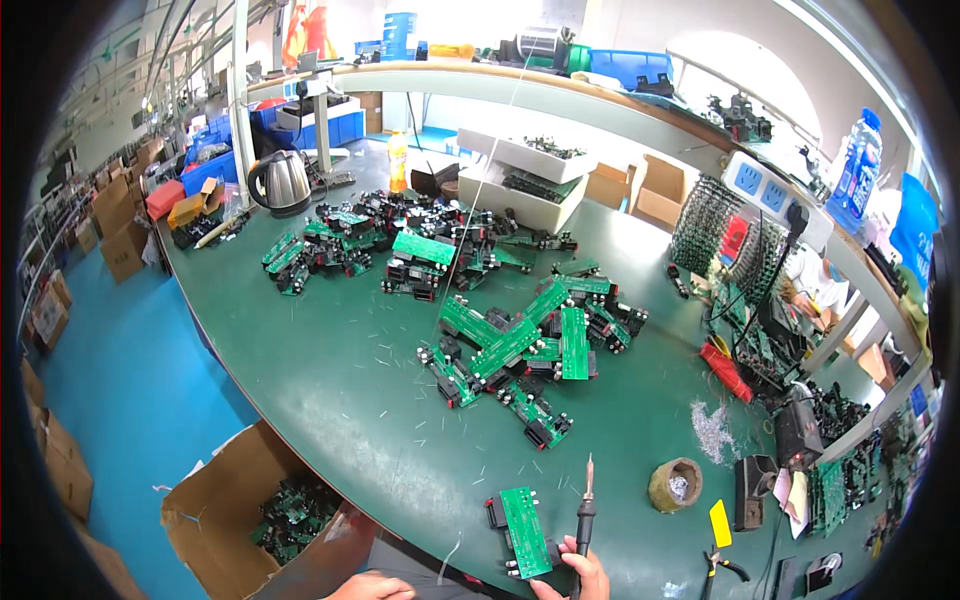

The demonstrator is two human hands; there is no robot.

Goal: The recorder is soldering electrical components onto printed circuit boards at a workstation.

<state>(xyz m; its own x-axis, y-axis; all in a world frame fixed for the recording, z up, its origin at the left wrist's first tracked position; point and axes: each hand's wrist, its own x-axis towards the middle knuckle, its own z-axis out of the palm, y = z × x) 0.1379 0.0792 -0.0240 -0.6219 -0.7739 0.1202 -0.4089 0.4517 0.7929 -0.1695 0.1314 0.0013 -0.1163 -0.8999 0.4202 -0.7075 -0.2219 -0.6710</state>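
My right hand (pixel 588 572) grips a soldering iron (pixel 586 508) whose tip points up and away from me. Its thumb lies at the near end of a green circuit board (pixel 525 530) with black parts, which rests by the table's front edge. At the lower edge, partly cut off, my left hand (pixel 372 586) has its fingers curled together; whatever they hold is hidden. A thin pale wire (pixel 452 556) shows between that hand and the board. Farther up the table lies a loose pile of similar boards (pixel 510 345).
More boards (pixel 350 230) are heaped at the back left, near a steel kettle (pixel 283 183). To the right stand a round pot (pixel 676 486), a yellow card (pixel 720 523) and pliers (pixel 722 571). A carton (pixel 215 530) holding boards is below the left edge. Metal clippings (pixel 712 430) litter the table.
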